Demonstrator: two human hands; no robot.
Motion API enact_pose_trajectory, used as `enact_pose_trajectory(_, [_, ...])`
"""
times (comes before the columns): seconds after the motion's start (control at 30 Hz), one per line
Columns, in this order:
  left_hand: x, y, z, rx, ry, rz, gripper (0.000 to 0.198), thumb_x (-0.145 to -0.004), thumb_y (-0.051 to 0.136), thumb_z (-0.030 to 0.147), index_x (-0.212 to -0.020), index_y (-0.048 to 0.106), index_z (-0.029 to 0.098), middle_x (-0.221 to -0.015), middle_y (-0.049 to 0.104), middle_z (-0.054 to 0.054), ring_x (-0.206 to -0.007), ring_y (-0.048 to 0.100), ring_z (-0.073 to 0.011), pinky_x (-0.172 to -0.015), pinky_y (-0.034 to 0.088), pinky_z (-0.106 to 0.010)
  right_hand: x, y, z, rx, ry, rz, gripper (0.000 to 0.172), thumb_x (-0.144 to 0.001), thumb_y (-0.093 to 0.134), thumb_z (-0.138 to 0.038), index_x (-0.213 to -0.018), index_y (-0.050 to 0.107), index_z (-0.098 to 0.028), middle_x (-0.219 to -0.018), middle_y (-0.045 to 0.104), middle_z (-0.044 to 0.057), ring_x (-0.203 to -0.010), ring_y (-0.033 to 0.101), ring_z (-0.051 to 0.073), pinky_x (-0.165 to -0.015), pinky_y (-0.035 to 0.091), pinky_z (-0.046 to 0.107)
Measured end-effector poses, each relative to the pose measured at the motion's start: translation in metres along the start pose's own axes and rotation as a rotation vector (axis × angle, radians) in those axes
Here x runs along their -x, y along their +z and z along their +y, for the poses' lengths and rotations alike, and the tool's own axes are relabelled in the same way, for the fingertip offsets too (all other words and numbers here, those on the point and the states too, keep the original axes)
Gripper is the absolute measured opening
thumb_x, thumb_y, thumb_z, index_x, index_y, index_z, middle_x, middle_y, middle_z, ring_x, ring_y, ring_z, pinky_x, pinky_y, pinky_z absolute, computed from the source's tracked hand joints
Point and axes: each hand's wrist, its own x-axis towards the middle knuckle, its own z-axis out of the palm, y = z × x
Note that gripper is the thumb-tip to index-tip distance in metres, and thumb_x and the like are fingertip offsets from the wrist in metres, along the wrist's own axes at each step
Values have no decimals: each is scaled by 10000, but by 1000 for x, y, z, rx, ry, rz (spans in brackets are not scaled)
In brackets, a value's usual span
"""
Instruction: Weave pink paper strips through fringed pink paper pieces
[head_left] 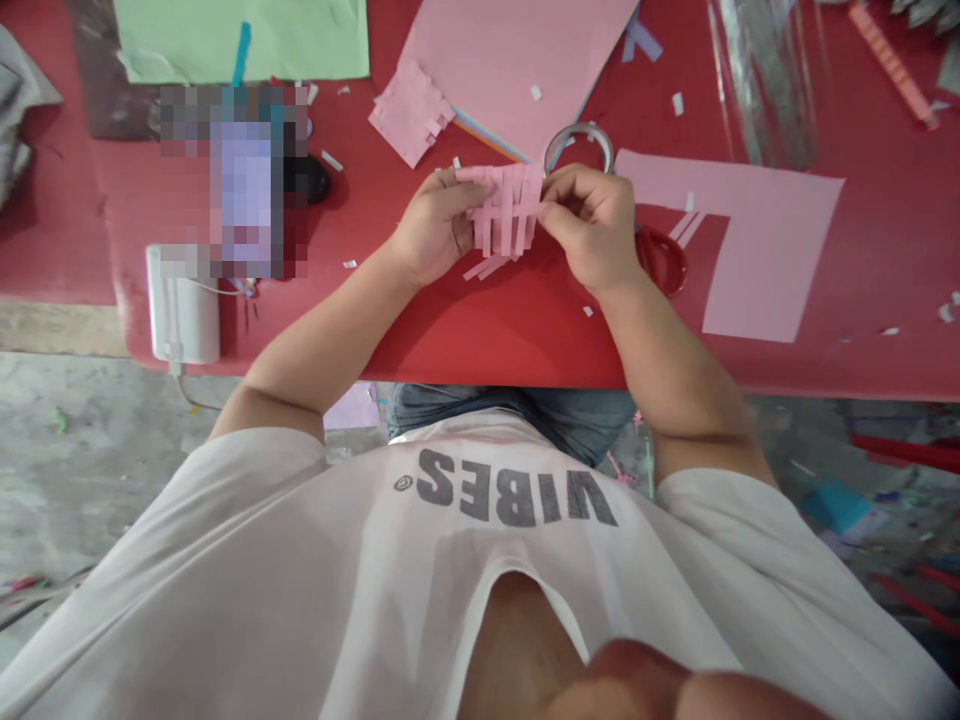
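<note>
Working surface: red table (pixel 480 350), its near edge against the person's stomach.
Sheets: large pink sheet (pixel 510 70) at the far edge, beside a green sheet (pixel 240 40); L-shaped pink sheet (pixel 772 250) to the right.
Plastic: clear plastic (pixel 765 80), far right, glare-streaked; cannot tell if it holds anything.
Blurred block: pixelated object (pixel 244 180), left of the hands, too obscured to name.
Charger: white power bank (pixel 182 305) at the table's left edge, cable attached.
Hands: left hand (pixel 435 225) and right hand (pixel 592 225), close together mid-table.
Grip: both pinching, fingers and thumbs pressed together on the strips from either side.
Strips: pink strips (pixel 504 210) between the hands, held above the table, ends hanging loose.
Nearby: tape roll (pixel 579 147) just behind the right hand; red scissors (pixel 661 260) just beside it.
Smallest: white paper scraps (pixel 679 103) strewn about.
</note>
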Motion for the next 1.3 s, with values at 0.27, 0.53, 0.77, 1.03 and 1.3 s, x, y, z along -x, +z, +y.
enact_pose_trajectory(0.27, [6,7,9,-71,47,10,459,-814,898,476,-1120,746,171,-1054,789,-120,-1243,734,-402,-1003,668,-524,0,-1,-1,74,30,48,525,-936,618,-811,-838,582,-296,-911,661,25,-864,612,225,-863,606,462])
enact_pose_trajectory(0.53, [9,6,-1,-23,52,19,284,-959,756,446,-1094,695,203,-1025,741,-41,-1212,754,-324,-998,664,-498,4,1,-8,120,9,180,577,-921,515,-896,-906,591,-325,-972,674,36,-978,648,270,-876,585,509])
enact_pose_trajectory(0.77, [10,21,-20,-65,170,71,441,-876,820,610,-1032,683,220,-1025,745,-32,-1157,774,-289,-988,674,-462,5,8,-12,149,-27,212,580,-934,482,-896,-907,571,-323,-1004,654,43,-962,606,251,-936,570,480])
enact_pose_trajectory(1.03, [1,22,-30,-120,328,62,445,-842,849,602,-811,712,180,-770,720,0,-733,748,-156,-736,670,-328,2,17,-10,11,-222,227,455,-979,645,-715,-833,614,-285,-871,610,14,-800,596,209,-762,546,414])
enact_pose_trajectory(1.3, [4,23,-28,-130,236,84,343,-864,869,473,-830,710,171,-747,695,-25,-957,790,-279,-898,688,-509,3,14,-4,50,-194,195,480,-984,614,-744,-863,617,-279,-911,615,9,-821,609,196,-781,570,409])
